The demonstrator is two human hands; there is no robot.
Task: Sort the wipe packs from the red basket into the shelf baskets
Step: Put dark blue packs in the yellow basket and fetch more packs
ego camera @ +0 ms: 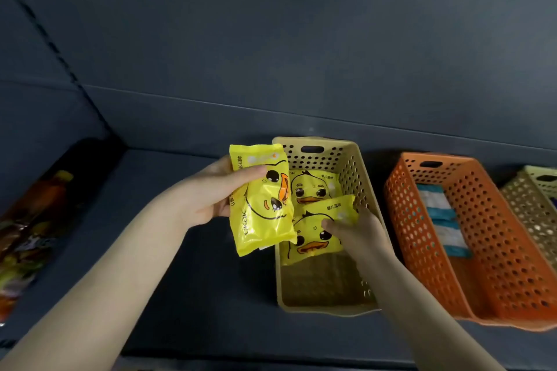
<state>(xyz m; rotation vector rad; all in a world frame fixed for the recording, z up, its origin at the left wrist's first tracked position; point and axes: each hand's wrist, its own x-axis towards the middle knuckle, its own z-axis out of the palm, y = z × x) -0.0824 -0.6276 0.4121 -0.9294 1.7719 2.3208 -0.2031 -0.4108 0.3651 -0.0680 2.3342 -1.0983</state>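
evidently the sorting was part done. at the shelf's left edge lay a heap of dark, colourful packets (30, 220), which looked to be no part of the job. the left hand (208, 193) gripped a yellow duck pack (262, 217), thumb across its face. it was held up just left of the beige basket (319, 309), probably kept ready for its turn; whether a second pack sat behind it could not be told.

inside that basket a rear duck pack (313, 187) lay flat towards the far wall. the right hand (358, 232) pinched a front duck pack (310, 242) near its right edge, overlapping the rear one, seemingly settling it so that like went with like.

to the right stood an orange basket (422, 250) holding blue-and-white packs (437, 205). by the shelf's right edge was a paler basket (530, 211), cut off by the frame. the red basket was out of view.

the shelf (180, 265) was dark grey and matte, backed by a plain dark panel (271, 39), and the light was dim.
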